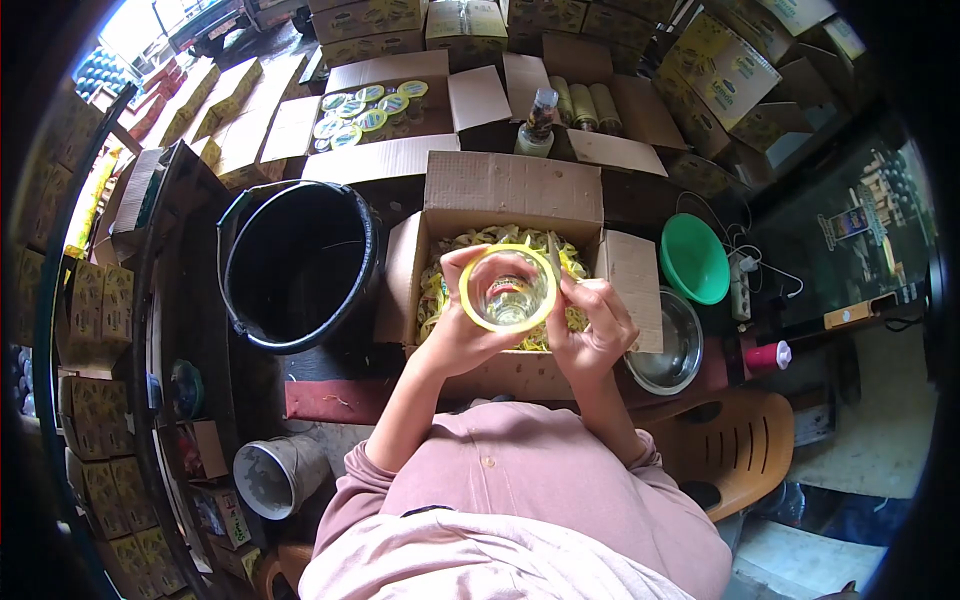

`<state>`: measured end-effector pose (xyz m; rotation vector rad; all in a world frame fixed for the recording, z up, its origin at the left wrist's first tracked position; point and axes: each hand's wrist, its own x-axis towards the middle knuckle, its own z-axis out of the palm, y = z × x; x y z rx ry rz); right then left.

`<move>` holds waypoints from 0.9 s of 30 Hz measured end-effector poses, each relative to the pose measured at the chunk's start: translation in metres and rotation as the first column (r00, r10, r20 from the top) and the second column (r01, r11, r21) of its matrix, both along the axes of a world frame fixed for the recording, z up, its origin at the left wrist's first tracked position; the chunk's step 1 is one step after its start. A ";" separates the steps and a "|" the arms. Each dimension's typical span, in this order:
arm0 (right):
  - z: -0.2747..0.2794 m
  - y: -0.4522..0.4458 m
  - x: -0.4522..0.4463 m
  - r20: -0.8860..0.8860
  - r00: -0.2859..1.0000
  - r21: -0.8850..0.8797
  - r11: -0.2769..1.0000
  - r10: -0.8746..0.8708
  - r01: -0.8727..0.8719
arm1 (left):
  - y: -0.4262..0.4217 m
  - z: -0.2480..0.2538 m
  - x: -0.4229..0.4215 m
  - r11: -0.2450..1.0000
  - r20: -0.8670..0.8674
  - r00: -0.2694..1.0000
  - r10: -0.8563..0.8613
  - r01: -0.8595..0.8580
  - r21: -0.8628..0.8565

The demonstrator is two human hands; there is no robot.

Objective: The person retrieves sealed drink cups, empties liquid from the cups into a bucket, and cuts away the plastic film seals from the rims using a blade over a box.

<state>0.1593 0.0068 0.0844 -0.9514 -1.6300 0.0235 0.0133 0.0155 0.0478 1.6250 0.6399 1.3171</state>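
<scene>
My left hand (452, 332) is wrapped around a clear plastic cup (512, 305) with a yellow rim. Its mouth tilts up toward me, and a dark and red print shows through the wall. At the cup's right edge, my right hand (592, 330) is closed in a pinch. A thin greyish piece (554, 254) rises by its fingertips; its kind is too small to tell. Below both hands stands an open cardboard box (515, 185) filled with yellow and clear plastic pieces (432, 290), partly hidden by the hands and cup.
A black bucket (368, 270) stands left; a green basin (693, 258) and a metal bowl (690, 365) sit right. Behind are a carton of yellow-lidded cups (372, 120), a bottle (535, 135) and a carton with rolls (605, 108). A chair (740, 440) is at lower right.
</scene>
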 end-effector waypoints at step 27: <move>-0.011 -0.004 -0.001 -0.016 0.995 -0.016 0.995 -0.098 0.098 | 0.003 -0.006 0.011 0.996 0.111 0.990 0.084 -0.082 -0.029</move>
